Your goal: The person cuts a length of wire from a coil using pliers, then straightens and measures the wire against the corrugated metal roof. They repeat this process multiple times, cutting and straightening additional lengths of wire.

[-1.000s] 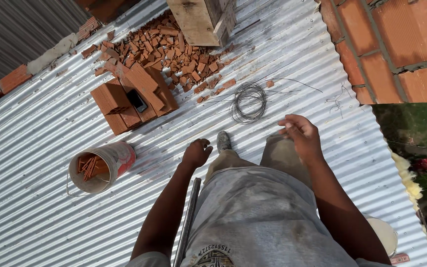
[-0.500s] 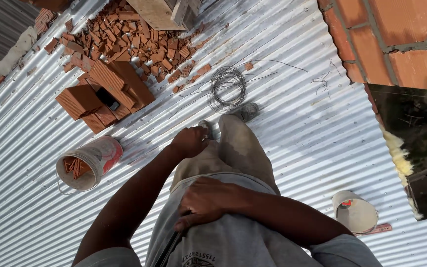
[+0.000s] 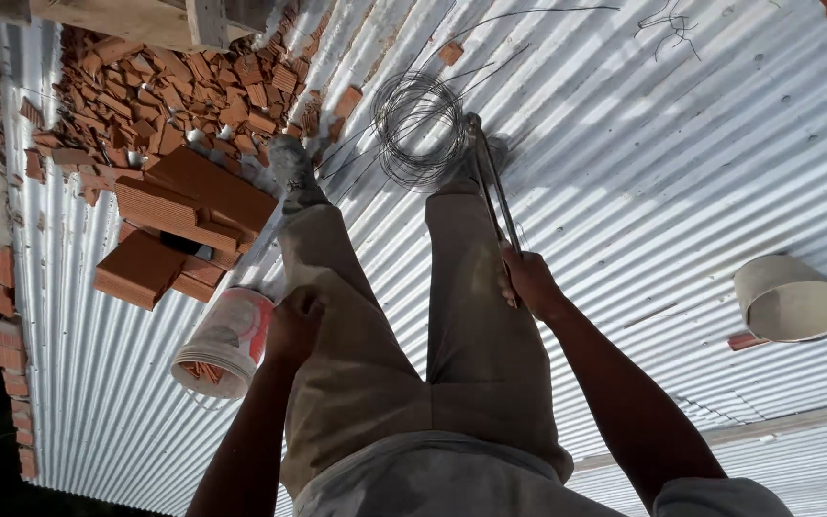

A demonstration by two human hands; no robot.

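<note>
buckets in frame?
2. A white-and-red bucket holding brick pieces lies beside the left hand; a pale bucket lies at the right on the corrugated roof. None visibly hidden.

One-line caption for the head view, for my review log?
Standing on corrugated roof, right hand holds pincers over wire coil; left hand near bucket.

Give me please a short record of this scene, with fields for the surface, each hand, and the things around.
surface: corrugated metal roof, the person standing on it
right hand: grips long metal pincers, tips down beside a wire coil
left hand: closed, at the thigh, next to a white bucket holding brick pieces
left of feet: whole red bricks, broken brick rubble
right side: empty pale bucket lying on its side
</note>
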